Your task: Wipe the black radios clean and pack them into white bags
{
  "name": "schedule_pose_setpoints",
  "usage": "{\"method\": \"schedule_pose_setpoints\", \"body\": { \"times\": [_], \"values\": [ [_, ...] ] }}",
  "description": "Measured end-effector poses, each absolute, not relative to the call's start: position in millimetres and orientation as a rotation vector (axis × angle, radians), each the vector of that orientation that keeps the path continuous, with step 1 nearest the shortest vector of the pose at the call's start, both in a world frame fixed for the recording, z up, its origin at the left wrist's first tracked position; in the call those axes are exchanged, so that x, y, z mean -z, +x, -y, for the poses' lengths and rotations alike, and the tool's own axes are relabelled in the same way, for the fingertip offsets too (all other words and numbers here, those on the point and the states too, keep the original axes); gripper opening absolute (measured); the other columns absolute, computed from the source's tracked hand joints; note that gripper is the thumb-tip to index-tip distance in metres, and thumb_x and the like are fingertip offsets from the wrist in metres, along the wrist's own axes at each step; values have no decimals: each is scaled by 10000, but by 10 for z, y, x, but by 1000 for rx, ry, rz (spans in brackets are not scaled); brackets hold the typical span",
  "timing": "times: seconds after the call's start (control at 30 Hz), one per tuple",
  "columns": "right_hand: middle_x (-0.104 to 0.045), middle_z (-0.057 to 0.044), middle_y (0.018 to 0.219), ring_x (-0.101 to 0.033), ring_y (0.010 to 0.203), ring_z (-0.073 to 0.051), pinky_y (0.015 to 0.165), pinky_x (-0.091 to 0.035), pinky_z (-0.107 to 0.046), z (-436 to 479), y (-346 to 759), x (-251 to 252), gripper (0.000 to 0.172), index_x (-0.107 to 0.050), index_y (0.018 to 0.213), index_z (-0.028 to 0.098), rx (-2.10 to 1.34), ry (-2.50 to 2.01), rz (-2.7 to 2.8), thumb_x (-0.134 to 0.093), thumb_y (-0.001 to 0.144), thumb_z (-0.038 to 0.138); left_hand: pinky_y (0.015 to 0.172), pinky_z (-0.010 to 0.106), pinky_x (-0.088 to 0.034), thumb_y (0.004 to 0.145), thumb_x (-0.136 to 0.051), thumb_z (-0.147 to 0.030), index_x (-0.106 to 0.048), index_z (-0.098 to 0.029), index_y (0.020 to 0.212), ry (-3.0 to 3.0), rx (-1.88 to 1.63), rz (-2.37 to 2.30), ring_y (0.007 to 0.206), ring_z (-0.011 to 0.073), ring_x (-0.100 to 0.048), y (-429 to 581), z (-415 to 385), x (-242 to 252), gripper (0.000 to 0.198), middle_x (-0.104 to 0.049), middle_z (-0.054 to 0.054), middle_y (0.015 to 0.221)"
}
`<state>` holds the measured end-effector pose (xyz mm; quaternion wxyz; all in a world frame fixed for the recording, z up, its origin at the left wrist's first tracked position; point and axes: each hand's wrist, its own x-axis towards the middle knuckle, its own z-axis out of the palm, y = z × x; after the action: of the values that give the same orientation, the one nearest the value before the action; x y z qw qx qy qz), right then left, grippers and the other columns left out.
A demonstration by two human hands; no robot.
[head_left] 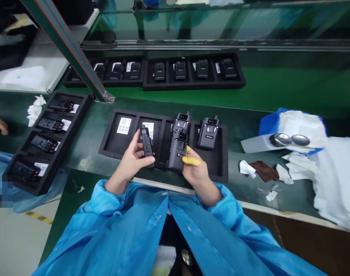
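Sleeves nearest; my left hand closed round left unit, right hand round right unit; stiff, probably light, grip sides.

The slim device in the left hand is black, like the blockier unit in the right hand, which wears a yellow finger cot. Beyond both hands, the black tray sits on a dark green mat and holds white labels with black print. The sleeves are bright blue. A cloth right of the right hand is brown.
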<state>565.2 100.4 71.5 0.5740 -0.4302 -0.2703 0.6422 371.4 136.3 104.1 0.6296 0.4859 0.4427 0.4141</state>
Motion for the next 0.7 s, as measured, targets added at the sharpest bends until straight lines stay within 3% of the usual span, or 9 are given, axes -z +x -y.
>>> {"method": "schedule_pose_setpoints", "body": {
  "times": [0.23, 0.4, 0.53, 0.7],
  "values": [
    [-732, 14, 861, -654, 994, -252, 866, -533, -419, -1024, 5590, -748, 441, -610, 896, 232, -1534, -869, 447, -620, 458, 185, 691, 322, -562, 502, -889, -377, -117, -403, 1475, 1172, -917, -938, 840, 175, -626, 3643, -1378, -951, 1242, -547, 37, 1095],
    [-731, 19, 849, -659, 975, -242, 851, -544, -412, -1036, 5528, -763, 420, -616, 871, 231, -1564, -816, 408, -626, 457, 159, 730, 331, -577, 535, -880, -342, -133, -428, 1464, 1202, -933, -893, 917, 208, -645, 3581, -1379, -914, 1195, -538, 36, 1142],
    [-726, 6, 873, -662, 943, -232, 808, -554, -395, -1074, 5504, -758, 346, -586, 806, 226, -1642, -796, 399, -593, 465, 170, 812, 404, -573, 690, -772, -299, -164, -423, 1452, 1194, -910, -885, 985, 228, -646, 3505, -1379, -941, 982, -541, 38, 1180],
    [-714, -43, 860, -657, 889, -244, 731, -560, -409, -1122, 5511, -741, 294, -565, 775, 211, -1768, -758, 407, -501, 489, 224, 865, 512, -547, 739, -655, -233, -402, -314, 1319, 1086, -901, -831, 977, 245, -657, 3418, -1363, -971, 638, -602, 42, 1139]
  ]
}}
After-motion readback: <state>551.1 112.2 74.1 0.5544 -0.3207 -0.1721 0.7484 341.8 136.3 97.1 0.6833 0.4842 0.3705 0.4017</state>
